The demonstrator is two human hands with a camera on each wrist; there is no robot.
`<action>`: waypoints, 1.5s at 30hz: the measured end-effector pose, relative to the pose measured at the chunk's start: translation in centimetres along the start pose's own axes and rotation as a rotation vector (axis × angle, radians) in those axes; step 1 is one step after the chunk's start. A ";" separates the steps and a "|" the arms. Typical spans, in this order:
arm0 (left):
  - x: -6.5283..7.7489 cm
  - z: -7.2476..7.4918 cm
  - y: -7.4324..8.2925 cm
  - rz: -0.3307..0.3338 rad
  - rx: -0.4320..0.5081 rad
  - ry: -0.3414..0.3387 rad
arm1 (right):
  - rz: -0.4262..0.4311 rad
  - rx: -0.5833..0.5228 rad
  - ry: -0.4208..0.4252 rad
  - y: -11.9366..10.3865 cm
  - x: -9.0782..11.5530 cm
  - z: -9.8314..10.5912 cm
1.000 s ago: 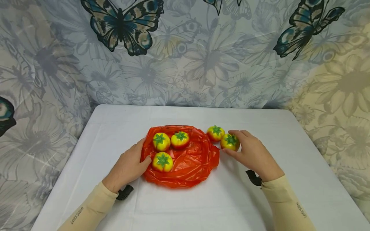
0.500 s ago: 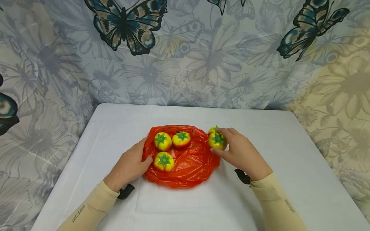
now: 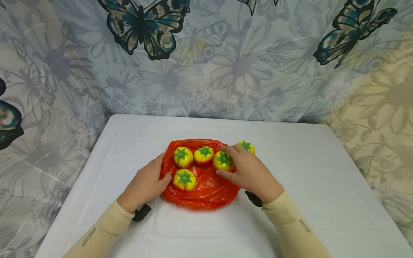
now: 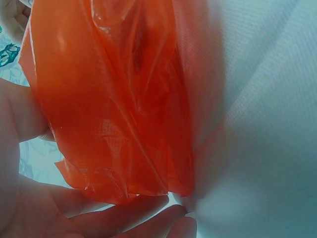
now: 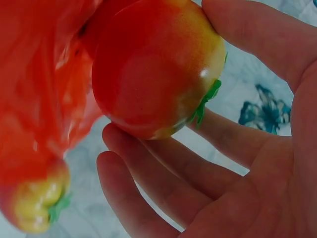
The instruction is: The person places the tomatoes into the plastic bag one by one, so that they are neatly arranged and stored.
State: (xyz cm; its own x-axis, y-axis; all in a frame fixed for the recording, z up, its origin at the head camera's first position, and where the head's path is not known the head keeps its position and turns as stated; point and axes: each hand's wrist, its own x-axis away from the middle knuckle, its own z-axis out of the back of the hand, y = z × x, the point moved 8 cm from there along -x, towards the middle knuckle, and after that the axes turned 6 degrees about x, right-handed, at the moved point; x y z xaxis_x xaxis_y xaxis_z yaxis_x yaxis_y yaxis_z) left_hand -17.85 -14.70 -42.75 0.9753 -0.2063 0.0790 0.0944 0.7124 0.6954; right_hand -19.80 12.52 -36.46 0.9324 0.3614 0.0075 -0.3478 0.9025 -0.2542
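Head view: I note the right hand [image 3: 253,172], fingers pinching a fruit [image 3: 222,162] over the red bag [image 3: 206,200], frame centre; the left hand [image 3: 145,184] pinches the bag's left edge, apparently to steady it.

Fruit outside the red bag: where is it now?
In the head view, the loose fruit lies on the white table, just right of the red bag, partly hidden behind the right hand.

A white table [image 3: 322,172] before a grey-and-yellow floral backdrop [image 3: 238,86] with teal-and-black butterflies [image 3: 142,27].
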 end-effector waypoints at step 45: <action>0.0 -0.1 -0.1 -0.004 -0.015 0.006 | 0.099 0.011 -0.179 -4.4 0.6 -4.9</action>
State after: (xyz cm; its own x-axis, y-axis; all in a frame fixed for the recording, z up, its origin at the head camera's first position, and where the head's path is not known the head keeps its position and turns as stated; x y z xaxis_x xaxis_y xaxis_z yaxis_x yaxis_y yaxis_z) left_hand -17.85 -14.70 -42.90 0.9760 -0.2057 0.0720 0.1015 0.7213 0.6851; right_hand -17.26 7.63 -40.11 0.8616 0.4835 0.1547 -0.4388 0.8625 -0.2519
